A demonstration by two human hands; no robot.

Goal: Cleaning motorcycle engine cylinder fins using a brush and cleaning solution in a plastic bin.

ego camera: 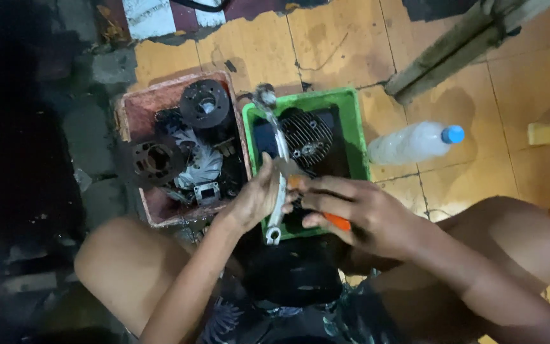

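My left hand (256,200) is wrapped around a long silver metal part (279,185), fingers pressed on its middle. The part stands almost straight up over the green tray (358,127), with a round knob on top and a little ring at the bottom. My right hand (358,213) is squeezed shut on an orange-handled tool (337,221), and its tip meets the silver part near my left thumb. I think the silver part is hard and stiff and a bit heavy, and it may be greasy and slippery, so the middle is the best place to hold it tight. A dark ribbed engine piece (307,135) lies in the green tray. Beside it, a red tray (136,111) holds black round parts. A plastic bottle (415,143) lies on the floor.
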